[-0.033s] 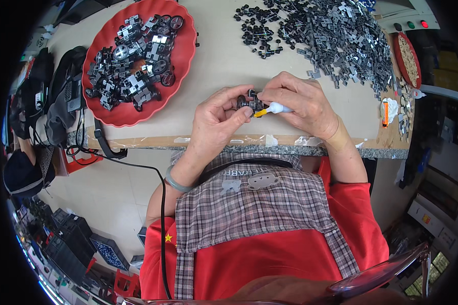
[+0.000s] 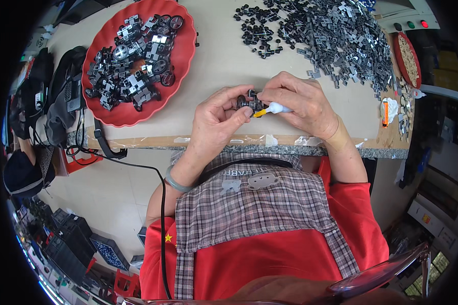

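Between the thumb and fingers of my left hand is a small black toy car chassis with wheels. My right hand is closed on a white squeeze bottle with a yellow nozzle, and its tip is at the chassis's lower edge. My right thumb and forefinger also meet the chassis's right side, where I cannot make out whether they pinch a small part. To the left stands a red scalloped tray, heaped with similar black and silver chassis.
Beyond my hands lies a large pile of small grey and black clips, with black wheel axles at its left. A red dish of small tan pieces and an orange-and-white item are at the right. A black cable hangs past the table's front edge.
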The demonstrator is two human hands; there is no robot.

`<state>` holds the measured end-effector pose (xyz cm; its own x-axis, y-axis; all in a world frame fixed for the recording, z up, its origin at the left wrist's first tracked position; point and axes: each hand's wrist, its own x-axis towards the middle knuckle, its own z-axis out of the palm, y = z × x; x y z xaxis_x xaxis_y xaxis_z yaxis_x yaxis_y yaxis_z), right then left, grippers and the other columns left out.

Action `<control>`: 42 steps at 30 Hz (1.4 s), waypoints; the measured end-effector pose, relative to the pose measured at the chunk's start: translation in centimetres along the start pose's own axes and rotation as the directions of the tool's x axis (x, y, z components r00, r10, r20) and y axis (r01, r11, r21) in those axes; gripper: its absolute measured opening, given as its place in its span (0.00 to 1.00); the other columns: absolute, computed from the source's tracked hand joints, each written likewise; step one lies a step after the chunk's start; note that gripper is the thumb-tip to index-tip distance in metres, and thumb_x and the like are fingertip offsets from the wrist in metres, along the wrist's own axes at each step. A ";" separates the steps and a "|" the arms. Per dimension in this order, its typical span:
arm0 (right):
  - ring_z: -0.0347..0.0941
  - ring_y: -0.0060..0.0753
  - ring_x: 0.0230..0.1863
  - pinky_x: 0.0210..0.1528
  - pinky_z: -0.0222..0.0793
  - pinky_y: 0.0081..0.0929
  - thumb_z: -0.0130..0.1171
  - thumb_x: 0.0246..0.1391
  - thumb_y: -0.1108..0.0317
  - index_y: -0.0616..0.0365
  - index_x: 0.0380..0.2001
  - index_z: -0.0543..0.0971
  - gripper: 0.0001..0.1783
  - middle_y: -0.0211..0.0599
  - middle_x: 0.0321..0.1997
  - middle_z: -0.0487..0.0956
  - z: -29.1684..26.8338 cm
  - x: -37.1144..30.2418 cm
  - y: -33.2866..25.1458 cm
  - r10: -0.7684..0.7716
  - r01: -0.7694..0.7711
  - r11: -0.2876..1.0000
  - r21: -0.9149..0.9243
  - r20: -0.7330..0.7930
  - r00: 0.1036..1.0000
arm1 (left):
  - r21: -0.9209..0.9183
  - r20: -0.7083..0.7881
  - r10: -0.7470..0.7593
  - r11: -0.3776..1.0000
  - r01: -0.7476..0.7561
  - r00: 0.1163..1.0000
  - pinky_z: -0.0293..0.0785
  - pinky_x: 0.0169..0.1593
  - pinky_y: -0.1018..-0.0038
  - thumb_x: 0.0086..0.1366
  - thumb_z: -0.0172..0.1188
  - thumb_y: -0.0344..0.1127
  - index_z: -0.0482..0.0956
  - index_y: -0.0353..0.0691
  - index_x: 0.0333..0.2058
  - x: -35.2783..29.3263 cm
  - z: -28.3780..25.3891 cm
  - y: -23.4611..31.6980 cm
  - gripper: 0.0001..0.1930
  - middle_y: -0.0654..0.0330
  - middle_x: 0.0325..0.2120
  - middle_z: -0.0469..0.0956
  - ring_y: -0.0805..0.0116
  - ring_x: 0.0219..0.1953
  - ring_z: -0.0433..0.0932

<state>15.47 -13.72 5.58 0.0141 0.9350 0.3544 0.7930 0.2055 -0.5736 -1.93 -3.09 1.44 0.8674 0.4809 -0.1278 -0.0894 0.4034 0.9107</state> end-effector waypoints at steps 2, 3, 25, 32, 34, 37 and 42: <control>0.75 0.30 0.28 0.27 0.72 0.25 0.63 0.34 0.79 0.60 0.33 0.80 0.15 0.35 0.31 0.75 0.0 -0.1 0.1 -0.008 0.008 1.000 -0.002 0.013 1.000 | 0.005 0.001 0.007 1.000 -0.007 1.000 0.74 0.40 0.82 0.59 0.56 0.20 0.71 0.28 0.50 0.0 0.1 0.0 0.18 0.60 0.40 0.71 0.76 0.39 0.73; 0.75 0.30 0.29 0.28 0.71 0.24 0.64 0.34 0.78 0.60 0.33 0.80 0.16 0.35 0.32 0.75 0.0 -0.1 0.2 0.024 -0.025 0.999 0.026 0.035 0.999 | 0.030 0.010 0.014 0.999 -0.014 1.000 0.73 0.40 0.82 0.59 0.56 0.20 0.71 0.29 0.50 -0.1 0.1 0.1 0.18 0.60 0.39 0.71 0.77 0.38 0.73; 0.73 0.23 0.36 0.38 0.71 0.19 0.67 0.45 0.72 0.59 0.45 0.71 0.23 0.38 0.39 0.75 0.6 -2.3 1.1 0.340 -0.206 0.882 0.423 -0.269 0.901 | -0.106 -0.017 0.058 0.993 -0.059 0.998 0.74 0.44 0.78 0.60 0.55 0.20 0.67 0.28 0.53 0.1 -0.3 -0.2 0.21 0.55 0.44 0.72 0.72 0.43 0.73; 0.77 0.28 0.38 0.38 0.73 0.21 0.67 0.46 0.69 0.64 0.47 0.73 0.24 0.40 0.36 0.79 1.8 -2.1 -0.1 0.294 -0.041 0.897 0.440 -0.527 0.797 | -0.057 -0.011 0.075 0.996 -0.075 0.997 0.73 0.44 0.79 0.60 0.55 0.19 0.67 0.28 0.53 0.2 -0.3 -0.3 0.21 0.56 0.43 0.72 0.74 0.42 0.73; 0.78 0.29 0.33 0.34 0.73 0.20 0.64 0.49 0.66 0.65 0.48 0.72 0.24 0.42 0.32 0.79 1.6 -2.3 -0.4 0.280 -0.091 0.929 0.359 -0.522 0.806 | -0.054 -0.026 0.059 0.997 -0.060 0.998 0.73 0.44 0.79 0.60 0.54 0.19 0.67 0.28 0.52 0.1 -0.2 -0.2 0.20 0.56 0.43 0.72 0.74 0.42 0.73; 0.78 0.30 0.31 0.31 0.72 0.21 0.62 0.51 0.63 0.65 0.49 0.72 0.24 0.42 0.30 0.80 1.4 -2.3 -0.4 0.179 -0.097 0.979 0.181 -0.522 0.834 | -0.053 -0.022 0.058 0.997 -0.059 0.998 0.73 0.44 0.79 0.60 0.54 0.19 0.67 0.28 0.52 0.1 -0.2 -0.2 0.20 0.56 0.44 0.72 0.74 0.42 0.73; 0.78 0.31 0.30 0.29 0.71 0.21 0.63 0.50 0.62 0.65 0.48 0.72 0.25 0.42 0.29 0.80 1.3 -2.2 -0.3 0.121 -0.080 0.992 0.100 -0.521 0.845 | -0.055 -0.009 0.058 0.997 -0.059 0.998 0.72 0.44 0.80 0.60 0.54 0.19 0.67 0.28 0.52 0.1 -0.3 -0.4 0.20 0.56 0.43 0.73 0.75 0.42 0.73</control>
<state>14.39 -15.48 3.98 0.4256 0.6639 0.6149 0.7242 0.1576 -0.6713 -1.92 -2.92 0.97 0.8562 0.5107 -0.0781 -0.1669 0.4164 0.8938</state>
